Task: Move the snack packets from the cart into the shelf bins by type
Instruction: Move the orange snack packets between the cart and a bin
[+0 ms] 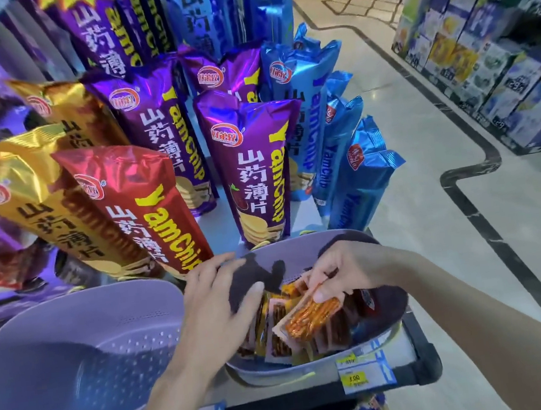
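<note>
Right hand [340, 271] pinches an orange strip-snack packet [312, 318] by its upper edge, thumb on top, fingers curled behind. The packet is tilted, just above the heap of small packets [278, 342] in the right-hand purple bin [301, 368]. Left hand [215, 298] is alongside with fingers spread and relaxed, gripping nothing, over the bin's left side. A second purple bin [78, 361] sits left on the same shelf; tall YamChip bags stand behind in red [141, 206], purple [255, 172], blue [358, 188] and gold [36, 204]; a yellow price tag [353, 378] is on the shelf edge below.
</note>
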The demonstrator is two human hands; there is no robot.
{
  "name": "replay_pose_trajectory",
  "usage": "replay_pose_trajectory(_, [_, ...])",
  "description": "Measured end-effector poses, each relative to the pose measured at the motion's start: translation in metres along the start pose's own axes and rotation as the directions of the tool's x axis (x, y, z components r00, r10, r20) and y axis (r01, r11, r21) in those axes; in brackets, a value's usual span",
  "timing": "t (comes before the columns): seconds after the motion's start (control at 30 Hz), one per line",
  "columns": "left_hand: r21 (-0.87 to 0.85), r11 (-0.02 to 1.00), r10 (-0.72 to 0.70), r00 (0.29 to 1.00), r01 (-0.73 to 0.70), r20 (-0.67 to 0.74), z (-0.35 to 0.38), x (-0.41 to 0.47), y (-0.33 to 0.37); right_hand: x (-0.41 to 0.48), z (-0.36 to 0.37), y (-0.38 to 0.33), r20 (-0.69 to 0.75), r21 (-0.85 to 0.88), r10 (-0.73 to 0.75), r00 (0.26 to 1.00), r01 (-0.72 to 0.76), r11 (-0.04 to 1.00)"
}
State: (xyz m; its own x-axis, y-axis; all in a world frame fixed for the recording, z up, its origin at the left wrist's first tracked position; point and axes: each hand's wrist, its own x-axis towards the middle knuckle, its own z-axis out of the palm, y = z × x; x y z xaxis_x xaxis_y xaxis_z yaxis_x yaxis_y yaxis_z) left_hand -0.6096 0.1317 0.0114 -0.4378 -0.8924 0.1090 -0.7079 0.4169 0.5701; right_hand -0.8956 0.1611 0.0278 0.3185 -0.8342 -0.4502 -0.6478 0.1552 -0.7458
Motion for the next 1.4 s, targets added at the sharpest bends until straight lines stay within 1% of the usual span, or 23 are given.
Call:
replay_pose_trajectory(0.07, [-0.144, 0.989, -0.007, 0.989, 0.029, 0.149, -0.004, -0.001, 0.011, -0.001, 0.002, -0.012, -0.037, 0.110, -0.065, 0.997, 0.069, 0.992])
replay_pose_trajectory(0.13, [-0.256, 0.962, -0.011, 0.951, 0.094, 0.308, -0.002, 0.000, 0.019, -0.001, 0.005, -0.022, -0.084, 0.186, -0.100, 0.991, 0.115, 0.976])
replay_pose_trajectory(0.23, [-0.311, 0.946, 0.023, 0.938, 0.092, 0.346, 0.002, 0.003, 0.019, 0.001, 0.008, -0.027, -0.131, 0.232, -0.117, 0.984, 0.145, 0.962])
replay_pose_trajectory(0.33, [-0.342, 0.930, -0.018, 0.947, 0.134, 0.322, -0.001, 0.001, 0.010, 0.006, 0.008, -0.017, -0.196, 0.241, -0.089, 0.976, 0.136, 0.961])
replay_pose_trajectory(0.4, [-0.341, 0.921, -0.101, 0.961, 0.188, 0.258, -0.003, 0.000, 0.002, 0.011, 0.006, -0.005, -0.213, 0.140, -0.076, 0.974, 0.107, 0.984])
replay_pose_trajectory(0.43, [-0.372, 0.899, -0.152, 0.962, 0.231, 0.228, -0.004, -0.001, -0.001, 0.012, 0.006, 0.002, -0.182, 0.044, -0.080, 0.980, 0.089, 0.995])
replay_pose_trajectory(0.47, [-0.415, 0.868, -0.201, 0.957, 0.274, 0.211, -0.004, -0.001, -0.004, 0.014, 0.008, 0.008, -0.120, -0.098, -0.087, 0.989, 0.076, 0.992])
replay_pose_trajectory(0.5, [-0.453, 0.835, -0.241, 0.948, 0.312, 0.208, -0.004, -0.001, -0.006, 0.017, 0.012, 0.012, -0.039, -0.275, -0.095, 0.995, 0.081, 0.958])
replay_pose_trajectory(0.53, [-0.481, 0.809, -0.271, 0.940, 0.339, 0.208, -0.005, -0.001, -0.006, 0.020, 0.017, 0.018, 0.047, -0.444, -0.094, 0.994, 0.105, 0.890])
replay_pose_trajectory(0.6, [-0.519, 0.771, -0.300, 0.930, 0.368, 0.213, -0.005, -0.002, -0.007, 0.026, 0.028, 0.027, 0.173, -0.670, -0.036, 0.984, 0.144, 0.729])
replay_pose_trajectory(0.7, [-0.557, 0.731, -0.318, 0.918, 0.396, 0.235, -0.008, -0.004, -0.006, 0.031, 0.036, 0.036, 0.206, -0.781, 0.072, 0.976, 0.120, 0.613])
replay_pose_trajectory(0.9, [-0.522, 0.756, -0.324, 0.919, 0.395, 0.225, -0.009, -0.005, -0.003, 0.037, 0.036, 0.033, 0.224, -0.877, -0.007, 0.974, 0.205, 0.435])
replay_pose_trajectory(0.97, [-0.508, 0.762, -0.332, 0.916, 0.402, 0.226, -0.009, -0.005, -0.001, 0.035, 0.033, 0.031, 0.220, -0.879, -0.024, 0.975, 0.208, 0.428])
replay_pose_trajectory(1.0, [-0.509, 0.758, -0.337, 0.913, 0.408, 0.231, -0.009, -0.005, -0.001, 0.032, 0.031, 0.030, 0.209, -0.863, -0.035, 0.977, 0.201, 0.463])
replay_pose_trajectory(1.03, [-0.520, 0.746, -0.341, 0.910, 0.416, 0.237, -0.010, -0.005, -0.001, 0.028, 0.030, 0.029, 0.188, -0.829, -0.053, 0.981, 0.187, 0.527])
replay_pose_trajectory(1.07, [-0.540, 0.727, -0.347, 0.905, 0.424, 0.244, -0.010, -0.005, 0.000, 0.023, 0.028, 0.028, 0.152, -0.768, -0.073, 0.986, 0.164, 0.619])
replay_pose_trajectory(1.13, [-0.590, 0.673, -0.365, 0.894, 0.447, 0.261, -0.010, -0.004, 0.002, 0.010, 0.024, 0.023, 0.016, -0.538, -0.105, 0.994, 0.097, 0.837])
replay_pose_trajectory(1.17, [-0.607, 0.648, -0.377, 0.886, 0.460, 0.269, -0.010, -0.003, 0.003, 0.003, 0.022, 0.020, -0.079, -0.392, -0.102, 0.992, 0.063, 0.918])
replay_pose_trajectory(1.2, [-0.619, 0.627, -0.391, 0.879, 0.472, 0.274, -0.009, -0.003, 0.005, -0.002, 0.021, 0.016, -0.168, -0.249, -0.081, 0.982, 0.037, 0.968])
replay_pose_trajectory(1.27, [-0.638, 0.592, -0.421, 0.864, 0.492, 0.276, -0.006, -0.003, 0.007, -0.009, 0.023, 0.008, -0.267, 0.040, -0.002, 0.964, 0.013, 0.999])
replay_pose_trajectory(1.3, [-0.649, 0.572, -0.433, 0.857, 0.501, 0.280, -0.005, -0.003, 0.007, -0.011, 0.025, 0.004, -0.287, 0.190, 0.033, 0.957, 0.023, 0.981])
replay_pose_trajectory(1.33, [-0.664, 0.545, -0.442, 0.848, 0.512, 0.291, -0.003, -0.003, 0.009, -0.013, 0.029, -0.001, -0.292, 0.344, 0.054, 0.955, 0.052, 0.938])
replay_pose_trajectory(1.4, [-0.719, 0.456, -0.442, 0.835, 0.525, 0.328, 0.001, -0.002, 0.013, -0.014, 0.038, -0.013, -0.263, 0.624, 0.055, 0.963, 0.126, 0.771])
